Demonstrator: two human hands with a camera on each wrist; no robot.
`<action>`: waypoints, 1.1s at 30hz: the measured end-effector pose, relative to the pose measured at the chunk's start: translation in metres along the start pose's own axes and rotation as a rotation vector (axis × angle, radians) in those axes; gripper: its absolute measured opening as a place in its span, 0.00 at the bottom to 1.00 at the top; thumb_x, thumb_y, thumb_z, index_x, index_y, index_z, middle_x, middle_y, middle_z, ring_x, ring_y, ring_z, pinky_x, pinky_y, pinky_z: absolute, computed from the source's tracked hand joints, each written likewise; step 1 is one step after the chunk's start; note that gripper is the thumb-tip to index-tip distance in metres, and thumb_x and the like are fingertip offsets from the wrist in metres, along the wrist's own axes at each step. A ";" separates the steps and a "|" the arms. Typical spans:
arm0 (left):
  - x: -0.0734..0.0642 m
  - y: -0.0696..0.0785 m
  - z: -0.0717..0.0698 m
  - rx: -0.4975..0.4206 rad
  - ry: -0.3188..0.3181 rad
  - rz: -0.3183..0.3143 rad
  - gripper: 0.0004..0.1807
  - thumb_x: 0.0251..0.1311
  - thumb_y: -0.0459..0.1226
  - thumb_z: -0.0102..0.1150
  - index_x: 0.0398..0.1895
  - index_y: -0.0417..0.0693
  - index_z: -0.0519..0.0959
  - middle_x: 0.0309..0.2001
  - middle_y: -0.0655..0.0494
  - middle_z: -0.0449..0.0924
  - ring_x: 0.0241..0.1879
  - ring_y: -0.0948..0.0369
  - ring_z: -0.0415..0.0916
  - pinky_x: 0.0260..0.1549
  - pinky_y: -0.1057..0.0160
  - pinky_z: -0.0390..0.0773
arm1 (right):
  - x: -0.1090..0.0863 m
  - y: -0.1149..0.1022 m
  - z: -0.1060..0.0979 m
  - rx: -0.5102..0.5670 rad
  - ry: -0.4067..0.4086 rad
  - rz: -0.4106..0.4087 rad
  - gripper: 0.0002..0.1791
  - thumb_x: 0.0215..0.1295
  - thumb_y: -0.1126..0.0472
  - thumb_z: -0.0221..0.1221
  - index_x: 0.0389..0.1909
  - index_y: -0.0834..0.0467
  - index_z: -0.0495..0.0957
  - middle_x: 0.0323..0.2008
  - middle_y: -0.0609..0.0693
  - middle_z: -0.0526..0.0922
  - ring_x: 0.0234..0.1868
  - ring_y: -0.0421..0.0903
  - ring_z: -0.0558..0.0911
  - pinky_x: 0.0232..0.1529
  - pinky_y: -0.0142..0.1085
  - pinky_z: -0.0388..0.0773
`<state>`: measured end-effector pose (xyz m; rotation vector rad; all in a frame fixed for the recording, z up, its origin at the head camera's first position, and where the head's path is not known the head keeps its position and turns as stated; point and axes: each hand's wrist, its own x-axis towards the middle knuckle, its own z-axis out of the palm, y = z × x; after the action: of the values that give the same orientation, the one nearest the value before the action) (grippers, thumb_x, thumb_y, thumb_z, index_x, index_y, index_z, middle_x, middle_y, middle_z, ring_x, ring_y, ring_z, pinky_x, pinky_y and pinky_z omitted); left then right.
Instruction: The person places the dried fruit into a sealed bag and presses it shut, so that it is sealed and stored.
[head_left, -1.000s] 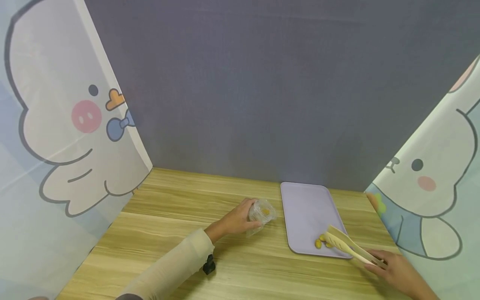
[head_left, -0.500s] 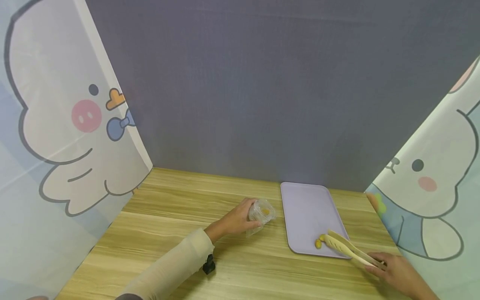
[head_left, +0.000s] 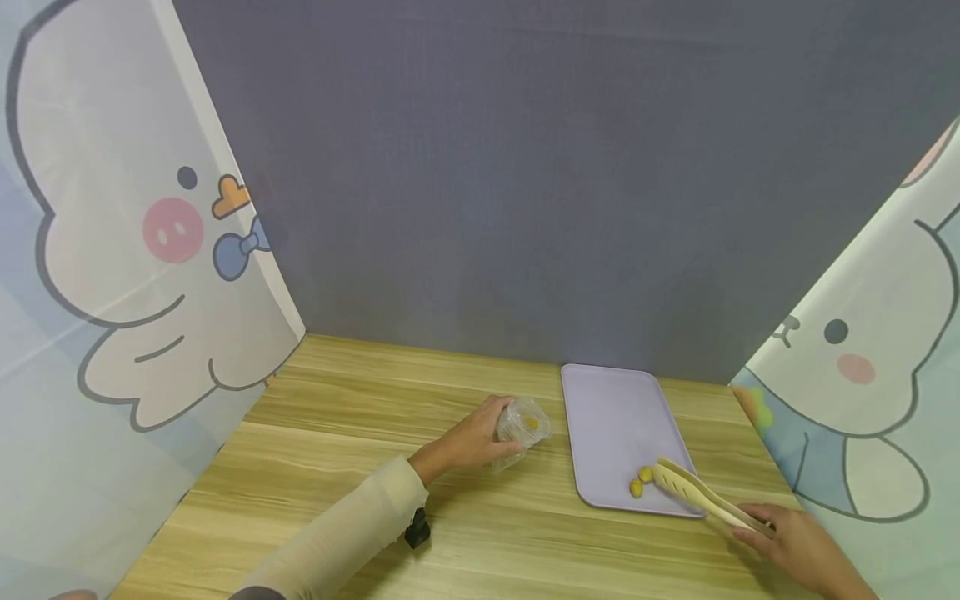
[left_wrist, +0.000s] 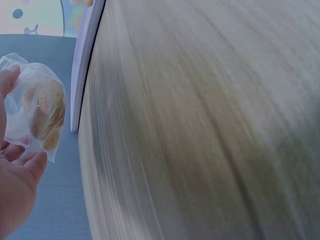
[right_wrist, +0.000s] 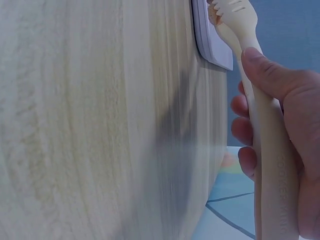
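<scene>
My left hand (head_left: 480, 437) grips a clear plastic bag (head_left: 517, 427) above the table, left of the tray. In the left wrist view, several yellow-brown pieces (left_wrist: 47, 110) show through the bag (left_wrist: 15, 122), which is held between thumb and fingers. A pair of cream tongs (head_left: 693, 492) is held in my right hand (head_left: 795, 537), the arms squeezed together over the tray's near right corner. Two small yellow-brown lumps (head_left: 641, 481) lie on the lavender tray (head_left: 615, 417), just left of the tong tips. A brown piece (right_wrist: 214, 14) shows at the tong tips in the right wrist view.
The tray lies on a wood-grain table (head_left: 360, 400) at the right, its far end near a grey back panel (head_left: 480, 183). Cartoon-printed side panels (head_left: 150, 250) flank the table. A small black object (head_left: 417, 529) is beside the left forearm.
The tongs' arms have come together, and a lump that lay near their tips is no longer seen on the tray. The left hand and the bag stay almost still.
</scene>
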<state>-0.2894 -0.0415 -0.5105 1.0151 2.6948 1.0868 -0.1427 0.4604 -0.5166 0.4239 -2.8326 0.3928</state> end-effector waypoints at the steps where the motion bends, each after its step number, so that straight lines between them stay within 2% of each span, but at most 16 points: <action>1: 0.000 0.000 0.000 -0.002 -0.001 0.000 0.43 0.65 0.52 0.66 0.77 0.47 0.59 0.68 0.52 0.68 0.58 0.59 0.74 0.59 0.57 0.77 | 0.000 0.000 0.000 0.007 0.002 -0.003 0.16 0.53 0.56 0.75 0.39 0.61 0.87 0.22 0.28 0.75 0.23 0.25 0.62 0.23 0.30 0.63; 5: -0.001 0.002 -0.002 -0.003 -0.007 0.002 0.43 0.65 0.52 0.66 0.77 0.46 0.58 0.68 0.51 0.68 0.58 0.59 0.74 0.59 0.56 0.77 | 0.001 -0.002 -0.002 0.041 0.011 0.000 0.13 0.55 0.57 0.74 0.37 0.60 0.87 0.22 0.26 0.72 0.23 0.25 0.62 0.23 0.29 0.62; 12: -0.001 0.000 -0.002 0.012 -0.002 0.015 0.44 0.65 0.53 0.66 0.76 0.45 0.59 0.69 0.50 0.67 0.58 0.58 0.74 0.59 0.55 0.78 | 0.006 -0.003 -0.002 0.050 0.064 -0.005 0.15 0.54 0.58 0.75 0.39 0.63 0.87 0.20 0.26 0.70 0.22 0.25 0.62 0.21 0.29 0.62; 19: -0.001 0.000 -0.001 0.004 -0.002 -0.004 0.44 0.64 0.53 0.67 0.77 0.47 0.59 0.70 0.51 0.67 0.59 0.59 0.73 0.60 0.55 0.77 | 0.012 -0.005 -0.001 0.025 0.125 -0.056 0.15 0.48 0.58 0.77 0.36 0.59 0.88 0.23 0.34 0.82 0.24 0.24 0.64 0.22 0.31 0.65; 27: 0.000 0.001 0.000 0.012 -0.002 -0.003 0.44 0.64 0.54 0.66 0.76 0.47 0.59 0.69 0.52 0.67 0.58 0.60 0.74 0.59 0.56 0.77 | 0.023 -0.012 0.001 0.008 0.150 -0.091 0.15 0.47 0.57 0.78 0.36 0.57 0.88 0.24 0.38 0.84 0.25 0.24 0.65 0.22 0.31 0.67; 33: 0.000 0.002 0.000 0.013 -0.013 -0.005 0.44 0.65 0.54 0.65 0.77 0.46 0.59 0.70 0.51 0.67 0.59 0.58 0.74 0.59 0.55 0.77 | 0.033 -0.023 0.000 0.019 0.114 -0.056 0.15 0.51 0.54 0.76 0.39 0.56 0.89 0.28 0.42 0.88 0.27 0.24 0.70 0.25 0.33 0.73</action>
<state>-0.2885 -0.0404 -0.5090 1.0133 2.6961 1.0590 -0.1660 0.4309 -0.5021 0.4676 -2.7029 0.4188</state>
